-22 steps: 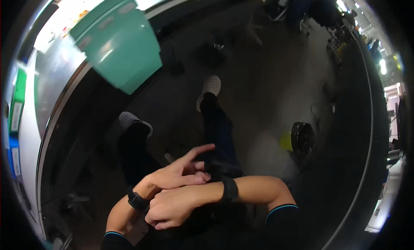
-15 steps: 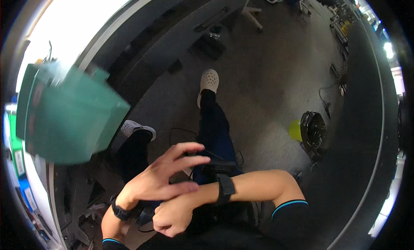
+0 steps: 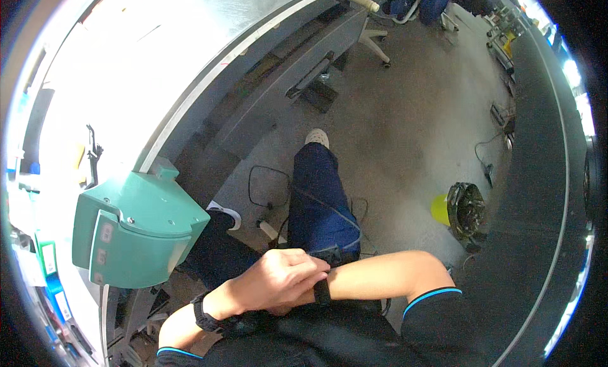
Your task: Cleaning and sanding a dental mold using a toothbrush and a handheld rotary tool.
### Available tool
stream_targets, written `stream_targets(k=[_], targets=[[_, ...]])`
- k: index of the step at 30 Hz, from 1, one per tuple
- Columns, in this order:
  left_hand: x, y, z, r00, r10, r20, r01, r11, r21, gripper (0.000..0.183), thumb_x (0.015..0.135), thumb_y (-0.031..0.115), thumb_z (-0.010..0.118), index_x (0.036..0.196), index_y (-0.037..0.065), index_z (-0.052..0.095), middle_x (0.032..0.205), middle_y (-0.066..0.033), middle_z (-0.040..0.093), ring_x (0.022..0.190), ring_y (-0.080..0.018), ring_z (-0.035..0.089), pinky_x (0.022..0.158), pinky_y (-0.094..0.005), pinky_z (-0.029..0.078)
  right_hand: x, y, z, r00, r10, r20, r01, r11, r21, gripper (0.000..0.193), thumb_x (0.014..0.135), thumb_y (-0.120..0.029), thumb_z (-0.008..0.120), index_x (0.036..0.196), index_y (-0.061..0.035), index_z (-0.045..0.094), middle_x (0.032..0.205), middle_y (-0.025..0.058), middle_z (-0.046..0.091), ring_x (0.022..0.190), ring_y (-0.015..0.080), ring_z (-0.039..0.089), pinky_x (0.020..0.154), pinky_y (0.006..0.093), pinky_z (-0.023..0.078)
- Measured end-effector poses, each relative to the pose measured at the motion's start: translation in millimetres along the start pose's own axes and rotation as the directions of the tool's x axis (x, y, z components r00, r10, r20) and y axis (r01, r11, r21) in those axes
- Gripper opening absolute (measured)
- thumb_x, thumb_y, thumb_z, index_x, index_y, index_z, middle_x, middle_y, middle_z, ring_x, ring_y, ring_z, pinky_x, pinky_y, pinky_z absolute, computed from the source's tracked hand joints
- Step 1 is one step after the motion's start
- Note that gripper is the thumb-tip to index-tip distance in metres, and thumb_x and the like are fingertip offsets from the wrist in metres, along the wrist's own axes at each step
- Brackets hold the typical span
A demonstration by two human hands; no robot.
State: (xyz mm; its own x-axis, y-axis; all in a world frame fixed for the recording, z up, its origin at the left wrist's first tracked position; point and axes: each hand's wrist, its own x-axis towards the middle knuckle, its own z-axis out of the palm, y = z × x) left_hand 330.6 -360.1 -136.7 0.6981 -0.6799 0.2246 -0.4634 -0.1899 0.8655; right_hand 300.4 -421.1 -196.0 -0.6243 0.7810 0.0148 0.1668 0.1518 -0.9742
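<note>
Left hand (image 3: 284,278) at black band (image 3: 322,291) on right arm (image 3: 380,276)

A black band (image 3: 322,291) circles the person's right forearm (image 3: 380,278).
Dark and matte, the band sits at the wrist end and runs crosswise over the arm, close against the skin; the left hand's (image 3: 285,275) bunched fingers reach its upper edge (whether they pinch it cannot be told), and its underside is hidden from view.
</note>
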Motion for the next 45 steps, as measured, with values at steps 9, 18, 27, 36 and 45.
stream_targets(k=[9,18,27,36,45], targets=[[-11.5,9.9,20.1,0.885,-0.458,0.082,0.451,0.801,-0.393,0.020,0.095,0.011,0.055,0.081,-0.002,0.061,0.056,-0.0115,0.061,0.046,-0.0187,0.063,0.044,-0.0310,0.048,32.2,-3.2,36.3,0.998,-0.067,-0.016,0.066,0.996,-0.054,0.019,0.084,-0.019,0.058,0.089,-0.0033,0.068,0.078,0.0092,0.071,0.074,0.0228,0.068,0.067,0.0347,0.053],[-16.3,26.5,20.7,0.755,-0.634,0.164,0.618,0.606,-0.501,0.022,0.097,0.014,0.052,0.082,-0.001,0.057,0.058,-0.0080,0.060,0.047,-0.0132,0.061,0.044,-0.0280,0.045,49.2,-14.7,54.6,0.995,-0.096,0.010,0.096,0.995,-0.023,0.019,0.083,-0.018,0.059,0.090,-0.0036,0.068,0.079,0.0101,0.071,0.076,0.0239,0.068,0.069,0.0347,0.053],[-36.7,40.8,12.2,0.956,-0.293,-0.010,0.290,0.951,-0.106,0.011,0.093,0.016,0.058,0.097,0.005,0.056,0.080,-0.0140,0.062,0.072,-0.0315,0.064,0.060,-0.0389,0.050,34.7,-10.8,37.8,0.995,-0.093,0.034,0.092,0.995,0.031,0.018,0.083,-0.018,0.059,0.091,-0.0038,0.068,0.080,0.0111,0.071,0.078,0.0250,0.068,0.070,0.0347,0.053],[-61.9,26.5,21.9,0.992,0.105,-0.062,-0.102,0.993,0.053,0.027,0.079,0.012,0.072,0.104,0.006,0.063,0.109,-0.0146,0.066,0.091,-0.0277,0.069,0.071,-0.0359,0.056,22.4,-5.9,28.4,0.999,-0.042,0.025,0.041,0.999,0.029,0.018,0.083,-0.018,0.060,0.092,-0.0040,0.068,0.081,0.0120,0.070,0.080,0.0261,0.068,0.071,0.0347,0.053],[-70.7,24.5,31.9,0.945,0.292,-0.145,-0.242,0.926,0.288,0.033,0.069,0.013,0.074,0.101,0.006,0.069,0.101,-0.0147,0.068,0.094,-0.0309,0.068,0.076,-0.0378,0.058,26.4,-9.4,28.0,0.999,0.037,0.017,-0.037,0.999,0.008,0.018,0.083,-0.017,0.061,0.093,-0.0043,0.068,0.081,0.0129,0.070,0.082,0.0272,0.068,0.072,0.0347,0.053]])
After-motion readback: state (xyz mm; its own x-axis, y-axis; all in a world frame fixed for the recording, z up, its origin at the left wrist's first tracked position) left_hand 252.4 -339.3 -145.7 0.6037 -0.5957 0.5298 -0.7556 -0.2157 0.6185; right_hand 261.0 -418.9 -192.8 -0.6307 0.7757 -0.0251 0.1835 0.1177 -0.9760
